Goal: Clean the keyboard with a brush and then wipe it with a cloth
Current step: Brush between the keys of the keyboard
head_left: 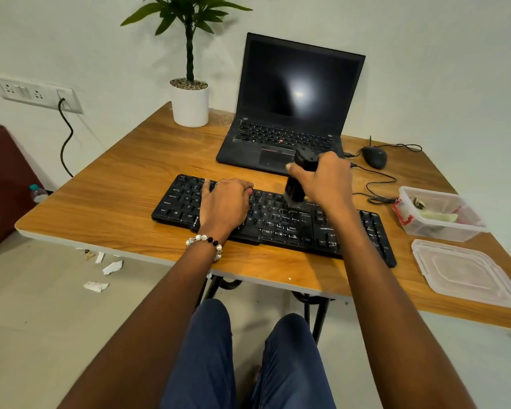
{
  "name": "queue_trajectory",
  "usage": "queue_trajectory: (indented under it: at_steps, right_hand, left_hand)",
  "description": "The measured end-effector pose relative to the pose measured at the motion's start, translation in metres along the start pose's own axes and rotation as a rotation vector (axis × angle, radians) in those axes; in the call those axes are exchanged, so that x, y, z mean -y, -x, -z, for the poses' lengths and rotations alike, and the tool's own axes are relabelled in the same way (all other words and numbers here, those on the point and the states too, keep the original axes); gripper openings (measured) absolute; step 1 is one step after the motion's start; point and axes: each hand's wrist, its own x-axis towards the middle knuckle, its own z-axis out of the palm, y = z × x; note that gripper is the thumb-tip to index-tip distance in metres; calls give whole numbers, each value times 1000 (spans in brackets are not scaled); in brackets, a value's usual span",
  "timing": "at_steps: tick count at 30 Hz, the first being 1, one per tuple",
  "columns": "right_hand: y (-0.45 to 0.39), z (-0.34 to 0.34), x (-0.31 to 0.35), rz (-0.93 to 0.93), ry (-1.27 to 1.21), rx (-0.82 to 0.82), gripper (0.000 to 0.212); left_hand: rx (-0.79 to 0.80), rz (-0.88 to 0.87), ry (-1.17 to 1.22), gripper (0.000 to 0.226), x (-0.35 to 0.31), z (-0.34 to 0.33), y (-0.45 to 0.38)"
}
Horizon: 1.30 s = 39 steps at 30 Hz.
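Keyboard: black, full-size, lying flat on the wooden table, near the front edge and skewed so that its right end sits closer to the person.
Left hand: palm down on the left half of the keyboard, fingers straight and spread over the keys, pressing it against the table; holds nothing.
Left wrist: carries a bead bracelet of white and black beads.
Right hand: fingers and thumb curled round the upper part of the brush, above the middle of the keyboard.
Brush: black, held roughly upright; its lower end touches the keys of the upper rows near the keyboard's middle. Bristles blurred, detail cannot be told.
Key surfaces: pale streaks or marks show on the keys of the right-centre section.
Laptop: black, lid open, screen dark with one light reflection; stands behind the keyboard, well apart from the front edge.
Mouse: black, wired, just right of the laptop; its cable loops over the table toward the keyboard's right end.
Container: clear plastic box, open, at the right side of the table, with small items inside that cannot be identified.
Lid: clear plastic, lying flat on the table in front of the container, apart from it.
Plant: green, in a white pot at the far left corner of the table.
Cloth: cannot be told among the visible items.
Floor: scraps of white paper lie below the table's left front edge.
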Motion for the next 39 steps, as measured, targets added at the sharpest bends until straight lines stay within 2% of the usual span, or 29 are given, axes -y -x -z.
queue_trajectory:
  at_steps: [2,5,9,12,14,16,17,19,22,23,27,33,37,39]
  right_hand:
    - [5,-1,1,-62,-316,86,33]
    - [11,-5,-7,-99,-418,158,22]
    - [6,0,-23,-196,-289,97,33]
    - [3,8,-22,-139,-7,-12,38]
    - [4,9,-20,-113,-76,-38,36]
    - [8,5,-22,-177,-361,32,30]
    - [9,2,-25,-199,-422,47,27]
    - [11,-3,-29,-183,-332,-9,30]
    - [8,-2,-25,-72,-48,-177,41]
    - [6,-2,-24,-52,-35,-192,42]
    - [13,-11,-21,-77,-197,-104,50]
    - [-4,13,-19,-190,-164,150,34]
    - [-7,11,-19,-103,-118,-14,40]
    - [0,2,-19,-84,-129,-20,41]
  left_hand:
    - [0,0,-7,31,0,0,0]
    - [-3,2,-7,31,-1,-1,0]
    - [4,3,-6,32,1,-1,-1]
    - [12,9,-1,32,1,-2,-1]
    - [11,6,1,32,0,-2,-1]
    - [9,6,0,32,0,-1,0]
    - [10,5,-1,32,0,-1,0]
    - [15,4,-2,33,0,-1,0]
    - [13,6,-2,33,1,-1,-1]
    - [14,7,-3,33,1,-1,-1]
    - [22,8,6,33,0,-1,0]
    - [13,7,-8,33,0,-2,-1]
    - [17,8,-11,33,0,-2,0]
    - [20,9,-11,33,1,-1,0]
